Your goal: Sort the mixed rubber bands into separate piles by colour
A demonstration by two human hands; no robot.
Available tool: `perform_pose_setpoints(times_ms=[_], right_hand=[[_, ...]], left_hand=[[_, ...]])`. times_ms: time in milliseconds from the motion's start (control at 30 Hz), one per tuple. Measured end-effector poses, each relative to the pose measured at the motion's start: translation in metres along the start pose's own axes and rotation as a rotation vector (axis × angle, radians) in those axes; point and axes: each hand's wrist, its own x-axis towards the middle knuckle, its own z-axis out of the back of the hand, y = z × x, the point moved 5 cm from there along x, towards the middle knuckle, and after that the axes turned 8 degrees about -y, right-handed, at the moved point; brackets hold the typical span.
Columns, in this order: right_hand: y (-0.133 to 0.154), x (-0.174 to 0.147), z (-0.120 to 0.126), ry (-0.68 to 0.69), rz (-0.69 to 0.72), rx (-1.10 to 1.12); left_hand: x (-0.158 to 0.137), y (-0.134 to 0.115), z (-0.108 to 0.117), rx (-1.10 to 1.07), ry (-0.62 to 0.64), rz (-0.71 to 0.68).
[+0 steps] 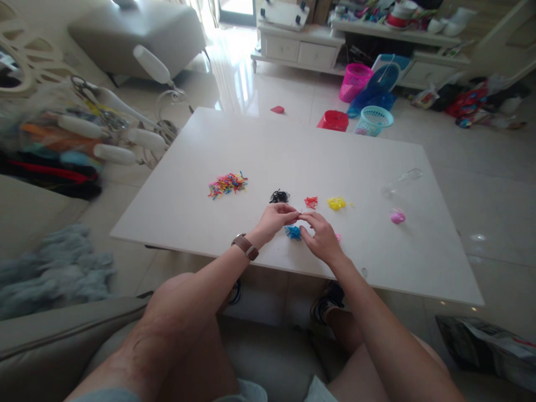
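Note:
My left hand [277, 216], with a brown-strapped watch [245, 246] at its wrist, pinches a tiny dark thing too small to make out. Fingertips of my right hand [319, 233] meet it there, while the right thumb stands apart from the fingers. Small piles of what look like little rubber bands lie around: black [279, 196] just beyond the left hand, red [311, 202] and yellow [336, 203] beyond the right. A blue pile [293, 232] sits below the fingertips. Pink pieces [338, 238] are partly hidden by the right hand. A mixed-colour pile [228, 185] lies further left.
The white table [167, 206] carries a pink ball-like item [397, 216] and a clear plastic object [402, 183] at the right. Beyond its far edge stand a red bin [334, 120] and a light-blue basket [374, 120]. White lamp arms [146, 139] reach close to the left edge.

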Motion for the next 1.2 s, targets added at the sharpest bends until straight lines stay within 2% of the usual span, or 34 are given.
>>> perform_pose_setpoints(times_ms=[433, 600, 767, 1033, 1200], right_hand=[[0.0, 0.001, 0.004, -0.057, -0.002, -0.04], [-0.033, 0.002, 0.008, -0.08, -0.139, -0.193], [-0.067, 0.002, 0.006, -0.096, -0.273, -0.248], [-0.07, 0.004, 0.002, -0.081, -0.288, -0.265], [-0.076, 0.002, 0.002, -0.066, -0.304, -0.288]], left_hand=[[0.002, -0.001, 0.002, 0.027, -0.025, -0.007], [0.014, -0.003, 0.022, 0.051, -0.18, -0.018], [0.029, -0.002, 0.037, -0.075, -0.316, -0.029], [0.038, 0.006, 0.041, -0.094, -0.347, -0.009], [0.038, -0.004, 0.046, -0.052, -0.391, -0.066]])
